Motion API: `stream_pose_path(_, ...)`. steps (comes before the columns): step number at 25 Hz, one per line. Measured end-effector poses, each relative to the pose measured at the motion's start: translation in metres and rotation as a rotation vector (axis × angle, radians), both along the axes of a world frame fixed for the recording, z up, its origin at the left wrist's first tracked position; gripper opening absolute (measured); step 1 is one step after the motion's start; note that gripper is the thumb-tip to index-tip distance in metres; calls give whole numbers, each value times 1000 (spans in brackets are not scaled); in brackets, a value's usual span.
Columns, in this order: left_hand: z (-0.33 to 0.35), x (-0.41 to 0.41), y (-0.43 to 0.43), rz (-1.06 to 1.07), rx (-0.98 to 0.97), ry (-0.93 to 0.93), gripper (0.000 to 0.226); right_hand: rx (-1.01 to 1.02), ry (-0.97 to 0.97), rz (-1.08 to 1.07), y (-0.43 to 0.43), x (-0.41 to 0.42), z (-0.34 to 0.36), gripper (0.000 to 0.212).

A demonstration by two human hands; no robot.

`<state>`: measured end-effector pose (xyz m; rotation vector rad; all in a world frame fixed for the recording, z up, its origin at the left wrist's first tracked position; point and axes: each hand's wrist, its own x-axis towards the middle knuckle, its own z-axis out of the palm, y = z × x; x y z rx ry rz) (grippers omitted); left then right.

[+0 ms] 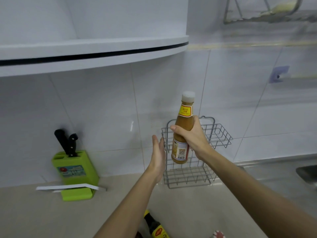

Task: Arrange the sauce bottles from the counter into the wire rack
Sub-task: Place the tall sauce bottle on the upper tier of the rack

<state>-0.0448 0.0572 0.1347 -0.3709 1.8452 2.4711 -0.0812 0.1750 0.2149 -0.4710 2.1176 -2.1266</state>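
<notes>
My right hand [193, 140] grips a tan sauce bottle [183, 129] with a white cap and yellow neck label, held upright in the air in front of the wire rack [221, 134]. The grey two-tier rack stands on the counter against the tiled wall; both tiers look empty. My left hand [158, 155] is open, fingers straight, just left of the rack's upper tier and apart from the bottle. A dark sauce bottle [155, 225] with a yellow cap and label lies on the counter at the bottom, partly hidden by my left forearm.
A green knife block [75, 170] with black-handled knives stands at the left on the counter, a white strip [68, 187] in front of it. A red-and-white cap [218, 234] shows at the bottom edge. A steel sink [307, 174] is at right. A white shelf [94, 54] overhangs above.
</notes>
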Motion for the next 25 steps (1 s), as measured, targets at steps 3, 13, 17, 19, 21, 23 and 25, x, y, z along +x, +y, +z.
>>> stream_pose_path(3,7,2,-2,13,-1,-13,86,15,8,-5,-7,-15,7,51)
stream_pose_path(13,5,0,-2,23,17,-17,86,-40,114,21,-36,-46,19,56)
stream_pose_path(17,4,-3,-3,26,18,-14,86,-58,85,33,-38,-56,13,51)
stream_pose_path(19,3,-4,-5,19,28,-12,86,-11,46,83,-39,-57,4,49)
stream_pose_path(21,2,-5,-4,8,19,11,84,47,34,120,-40,-54,-10,49)
stream_pose_path(23,3,-4,-4,1,10,20,82,92,28,155,-39,-54,-13,49)
stream_pose_path(25,4,-2,-4,-7,-2,12,81,157,3,219,-31,-57,-8,48)
